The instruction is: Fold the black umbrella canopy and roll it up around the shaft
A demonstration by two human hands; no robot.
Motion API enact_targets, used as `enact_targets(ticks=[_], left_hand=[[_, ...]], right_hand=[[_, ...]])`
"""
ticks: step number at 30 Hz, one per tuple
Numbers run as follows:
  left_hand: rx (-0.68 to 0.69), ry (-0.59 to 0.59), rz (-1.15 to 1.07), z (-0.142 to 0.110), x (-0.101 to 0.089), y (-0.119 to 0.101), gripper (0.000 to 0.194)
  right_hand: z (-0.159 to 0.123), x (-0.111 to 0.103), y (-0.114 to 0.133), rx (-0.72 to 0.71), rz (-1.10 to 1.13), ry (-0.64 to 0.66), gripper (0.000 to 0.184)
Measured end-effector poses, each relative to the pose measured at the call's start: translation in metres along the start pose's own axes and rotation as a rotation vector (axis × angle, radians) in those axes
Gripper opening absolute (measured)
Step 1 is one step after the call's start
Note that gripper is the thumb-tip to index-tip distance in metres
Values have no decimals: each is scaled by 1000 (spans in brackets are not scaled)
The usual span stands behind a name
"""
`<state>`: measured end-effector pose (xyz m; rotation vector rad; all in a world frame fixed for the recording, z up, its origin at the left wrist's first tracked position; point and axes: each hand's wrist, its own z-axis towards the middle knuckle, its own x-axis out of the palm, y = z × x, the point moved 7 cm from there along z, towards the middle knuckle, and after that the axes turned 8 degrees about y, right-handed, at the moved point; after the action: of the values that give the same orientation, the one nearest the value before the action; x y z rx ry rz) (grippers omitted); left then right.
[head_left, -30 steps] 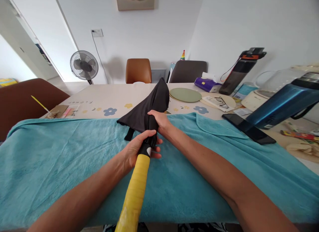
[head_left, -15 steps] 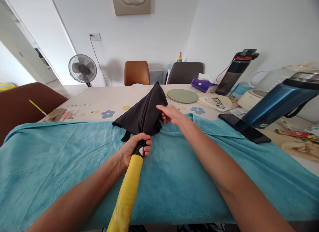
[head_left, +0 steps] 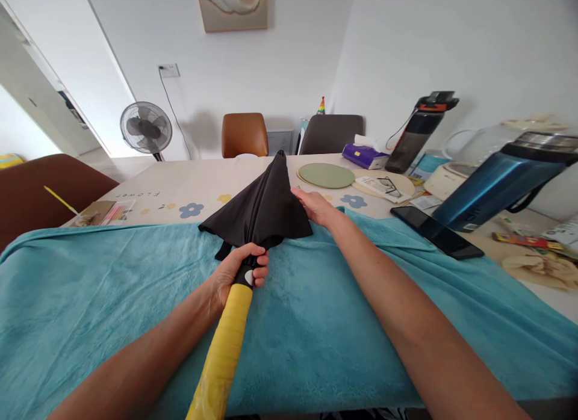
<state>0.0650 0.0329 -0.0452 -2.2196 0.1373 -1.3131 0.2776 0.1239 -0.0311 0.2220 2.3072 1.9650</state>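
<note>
A partly furled umbrella with a black canopy points away from me, its folds hanging loose in a cone. My left hand is wrapped around the dark top of its handle, just below the canopy's hem. From there the yellow-wrapped handle runs down toward me. At the canopy's right edge is my right hand, its visible fingers stretched out against the black fabric. Some of its fingers are hidden behind the cloth. Beneath both hands a teal blanket covers the near part of the table.
On the right lie a black phone, a blue thermos, a dark water bottle and eyeglasses. Green round placemat and purple tissue pack sit farther back. Chairs and a fan stand beyond the table.
The canopy's right side has spread outward and now covers part of my right hand, whose fingers have straightened from a curl. My left hand keeps its hold on the handle.
</note>
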Motion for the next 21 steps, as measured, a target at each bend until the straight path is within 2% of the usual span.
enact_targets(ticks=[3, 6, 8, 11, 13, 15, 18, 21], left_hand=[[-2, 3, -1, 0, 1, 0, 4], [-5, -12, 9, 0, 0, 1, 4], [-8, -15, 15, 0, 0, 2, 4], [-9, -1, 16, 2, -2, 4, 6], [-4, 11, 16, 2, -3, 4, 6], [3, 19, 16, 2, -3, 4, 6], [9, 11, 18, 1, -1, 3, 6], [5, -2, 21, 0, 1, 3, 5]], right_hand=[[-5, 9, 2, 64, 49, 65, 17], [-9, 12, 17, 72, 135, 71, 10], [-12, 18, 34, 2, 289, 78, 7], [-29, 38, 71, -253, 470, 177, 11], [-48, 65, 92, -346, 445, 366, 14], [-65, 84, 101, -337, 364, 449, 16], [-70, 85, 102, -309, 258, 372, 16], [-54, 62, 91, -290, 202, 208, 13]])
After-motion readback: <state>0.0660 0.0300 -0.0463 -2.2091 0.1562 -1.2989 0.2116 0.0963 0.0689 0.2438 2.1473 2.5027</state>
